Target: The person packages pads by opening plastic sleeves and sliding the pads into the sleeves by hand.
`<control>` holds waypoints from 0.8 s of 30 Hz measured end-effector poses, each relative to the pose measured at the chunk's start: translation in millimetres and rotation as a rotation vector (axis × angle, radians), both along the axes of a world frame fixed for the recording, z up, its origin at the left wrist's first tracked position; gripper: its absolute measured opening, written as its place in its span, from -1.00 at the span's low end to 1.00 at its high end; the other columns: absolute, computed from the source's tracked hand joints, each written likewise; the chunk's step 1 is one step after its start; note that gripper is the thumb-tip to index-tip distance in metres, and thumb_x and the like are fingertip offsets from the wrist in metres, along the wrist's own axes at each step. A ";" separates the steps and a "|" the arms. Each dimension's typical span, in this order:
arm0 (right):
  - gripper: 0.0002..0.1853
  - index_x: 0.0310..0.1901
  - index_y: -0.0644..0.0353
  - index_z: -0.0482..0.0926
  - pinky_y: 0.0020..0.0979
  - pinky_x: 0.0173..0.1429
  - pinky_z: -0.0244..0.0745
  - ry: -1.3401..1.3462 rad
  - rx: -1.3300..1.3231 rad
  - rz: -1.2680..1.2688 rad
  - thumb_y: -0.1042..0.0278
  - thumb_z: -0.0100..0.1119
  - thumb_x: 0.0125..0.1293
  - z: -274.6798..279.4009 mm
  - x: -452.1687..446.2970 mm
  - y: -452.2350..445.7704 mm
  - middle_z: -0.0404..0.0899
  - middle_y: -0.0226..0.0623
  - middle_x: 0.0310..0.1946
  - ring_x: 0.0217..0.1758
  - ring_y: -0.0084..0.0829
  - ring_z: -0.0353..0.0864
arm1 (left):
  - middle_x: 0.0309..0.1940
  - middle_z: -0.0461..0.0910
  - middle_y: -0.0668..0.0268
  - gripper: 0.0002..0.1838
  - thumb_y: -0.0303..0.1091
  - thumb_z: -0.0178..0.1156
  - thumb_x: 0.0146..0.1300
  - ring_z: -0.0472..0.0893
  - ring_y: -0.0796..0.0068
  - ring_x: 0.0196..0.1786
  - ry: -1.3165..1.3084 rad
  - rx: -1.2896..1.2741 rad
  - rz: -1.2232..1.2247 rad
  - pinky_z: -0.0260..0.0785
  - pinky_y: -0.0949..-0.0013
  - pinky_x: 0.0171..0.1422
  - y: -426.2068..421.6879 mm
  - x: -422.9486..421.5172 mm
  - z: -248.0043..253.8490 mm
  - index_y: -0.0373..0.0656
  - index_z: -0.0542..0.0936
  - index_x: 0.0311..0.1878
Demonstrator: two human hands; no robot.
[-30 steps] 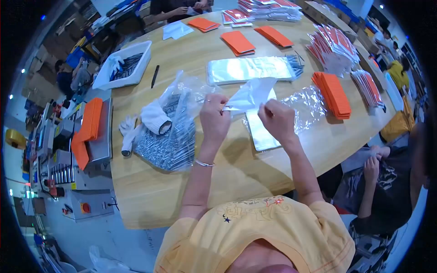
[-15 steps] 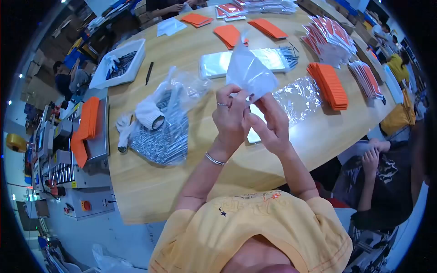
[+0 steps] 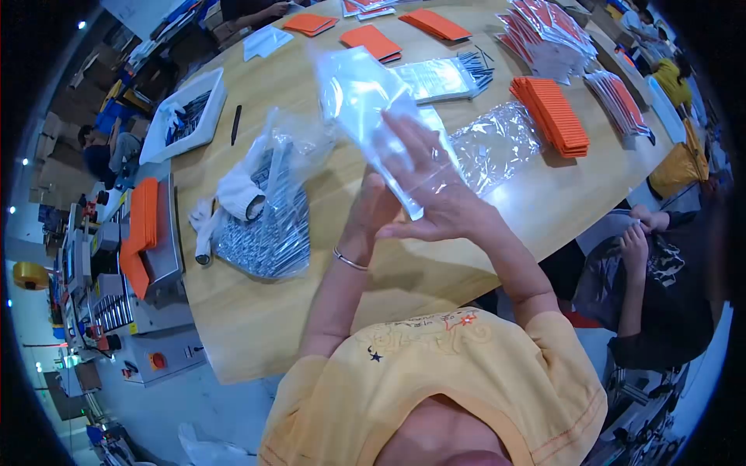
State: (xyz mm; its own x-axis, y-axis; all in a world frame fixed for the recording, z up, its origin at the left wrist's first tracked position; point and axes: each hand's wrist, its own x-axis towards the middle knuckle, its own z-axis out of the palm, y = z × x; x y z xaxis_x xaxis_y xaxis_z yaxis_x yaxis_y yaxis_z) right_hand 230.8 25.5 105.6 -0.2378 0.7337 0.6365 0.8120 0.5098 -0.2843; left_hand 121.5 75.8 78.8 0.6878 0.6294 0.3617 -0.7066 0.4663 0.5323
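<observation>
A clear plastic bag slants up and left over the middle of the table, its lower part between my two hands. My right hand lies over the bag with fingers stretched out. Partly behind the bag is my left hand; its fingers are mostly hidden. Behind and right of the hands lies a stack of clear bags with thin dark rods at its right end. Crinkled clear film lies right of my right hand. To the left, a bag of metal rods has a white glove on it.
Orange card stacks and packed red-and-white packets lie at the right and back. A white bin and black pen are at the left. Equipment stands beside the table's left edge; a person sits at the right.
The bag has swung to the left and looks flatter. My right hand has opened over it, while my left hand has shifted lower behind it. The head view has shifted a little.
</observation>
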 end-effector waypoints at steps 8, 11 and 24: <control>-0.43 0.12 0.19 0.49 -0.23 0.23 0.36 0.178 -0.415 0.306 0.26 0.41 0.05 -7.8 63.2 -22.4 0.46 -0.15 0.15 0.16 -0.15 0.46 | 0.22 0.34 0.05 -0.26 -0.15 0.10 0.11 0.36 0.00 0.24 0.088 -0.168 -0.010 0.14 -0.02 0.37 25.7 9.7 -25.6 -0.16 0.16 0.36; -0.64 -0.08 0.16 0.60 -0.39 -0.05 0.48 0.408 -0.100 -0.231 0.32 0.36 0.05 -17.1 156.5 -22.0 0.63 -0.32 -0.22 -0.23 -0.32 0.58 | 0.14 0.40 0.04 -0.28 -0.15 0.09 0.14 0.37 -0.02 0.23 0.016 -0.145 0.089 0.15 -0.05 0.36 37.9 6.0 -32.6 -0.20 0.14 0.35; -0.16 0.02 0.21 0.54 -0.19 -0.08 0.48 0.117 -0.612 -1.092 -0.37 0.32 -0.16 -54.6 323.2 -22.7 0.61 -0.03 -0.22 -0.17 -0.09 0.59 | 0.06 0.47 0.03 -0.33 -0.12 0.13 0.19 0.40 -0.09 0.21 -0.134 -0.305 0.069 0.17 -0.07 0.35 57.1 -2.5 -33.9 -0.13 0.20 0.32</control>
State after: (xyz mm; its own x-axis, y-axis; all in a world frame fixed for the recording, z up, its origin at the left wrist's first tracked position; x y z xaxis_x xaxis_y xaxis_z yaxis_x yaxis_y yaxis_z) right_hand 554.0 2.8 51.0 0.7136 0.6935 0.0994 0.6803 -0.6519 -0.3351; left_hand 119.0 132.8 44.9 0.5986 0.7661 0.2340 -0.7965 0.5381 0.2759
